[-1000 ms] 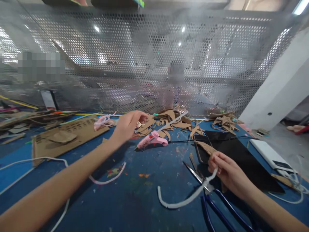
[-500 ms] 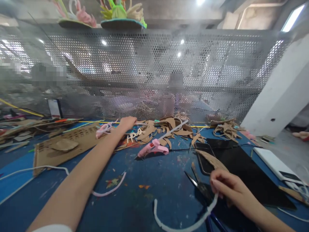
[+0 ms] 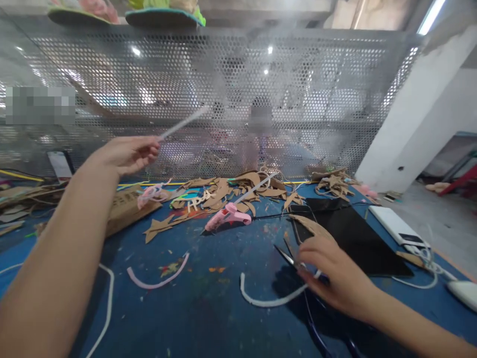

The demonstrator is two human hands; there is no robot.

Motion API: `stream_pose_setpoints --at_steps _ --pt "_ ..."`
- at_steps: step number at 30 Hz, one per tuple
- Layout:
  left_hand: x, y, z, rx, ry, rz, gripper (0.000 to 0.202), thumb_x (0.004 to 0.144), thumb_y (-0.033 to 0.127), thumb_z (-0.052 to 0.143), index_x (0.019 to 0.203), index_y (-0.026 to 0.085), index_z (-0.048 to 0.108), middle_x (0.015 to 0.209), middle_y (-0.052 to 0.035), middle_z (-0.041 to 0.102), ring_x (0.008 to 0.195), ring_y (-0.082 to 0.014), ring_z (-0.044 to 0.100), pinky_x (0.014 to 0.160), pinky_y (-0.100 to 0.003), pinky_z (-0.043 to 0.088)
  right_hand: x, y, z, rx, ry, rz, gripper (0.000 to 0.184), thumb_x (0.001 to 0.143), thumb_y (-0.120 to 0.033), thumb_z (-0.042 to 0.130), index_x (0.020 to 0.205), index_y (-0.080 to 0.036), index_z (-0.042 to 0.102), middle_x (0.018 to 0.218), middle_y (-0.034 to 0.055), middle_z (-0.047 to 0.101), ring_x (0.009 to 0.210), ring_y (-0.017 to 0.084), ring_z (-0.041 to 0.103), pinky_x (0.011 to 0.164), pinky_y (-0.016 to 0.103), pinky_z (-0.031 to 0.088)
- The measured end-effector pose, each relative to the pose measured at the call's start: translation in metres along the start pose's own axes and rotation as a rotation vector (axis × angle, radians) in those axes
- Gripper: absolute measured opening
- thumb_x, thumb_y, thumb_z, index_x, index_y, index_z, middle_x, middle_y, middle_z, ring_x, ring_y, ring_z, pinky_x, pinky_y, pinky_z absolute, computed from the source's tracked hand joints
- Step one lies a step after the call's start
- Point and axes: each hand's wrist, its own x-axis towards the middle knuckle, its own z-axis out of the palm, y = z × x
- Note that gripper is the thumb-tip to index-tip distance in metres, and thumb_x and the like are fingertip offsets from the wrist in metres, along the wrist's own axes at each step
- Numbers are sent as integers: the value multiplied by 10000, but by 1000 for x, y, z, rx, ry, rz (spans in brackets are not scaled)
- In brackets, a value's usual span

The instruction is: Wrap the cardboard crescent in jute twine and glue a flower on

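My left hand [image 3: 128,153] is raised above the blue table [image 3: 208,318], pinched shut on one end of a thin white stick [image 3: 184,122] that points up and to the right. My right hand [image 3: 330,276] lies low at the right with its fingers curled down over the blue-handled scissors [image 3: 294,261] and one end of a curved white pipe cleaner [image 3: 268,298]. The scissor handles are mostly hidden under my wrist. A pink glue gun [image 3: 227,217] lies on the table beyond both hands.
Cardboard scraps [image 3: 223,191] are heaped along the perforated metal screen [image 3: 238,99]. A pink pipe cleaner [image 3: 158,281] lies at centre left. A black sheet [image 3: 357,238] and a white power bank [image 3: 397,226] sit at the right, a perforated cardboard piece [image 3: 122,211] at the left.
My left hand has come back from the scrap pile and risen, now holding a white stick. My right hand has lowered onto the scissors and the white pipe cleaner.
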Motion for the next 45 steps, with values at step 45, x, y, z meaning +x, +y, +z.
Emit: stream_pose_setpoints --at_steps 45 --pt "-239 -131 156 -186 -540 -316 320 700 367 736 913 129 727 685 -28 664 576 -124 597 585 -248 506 -42 -64 28 1119 -308 778 493 827 -607 557 772 -121 619 772 48 616 723 124 601 731 274 478"
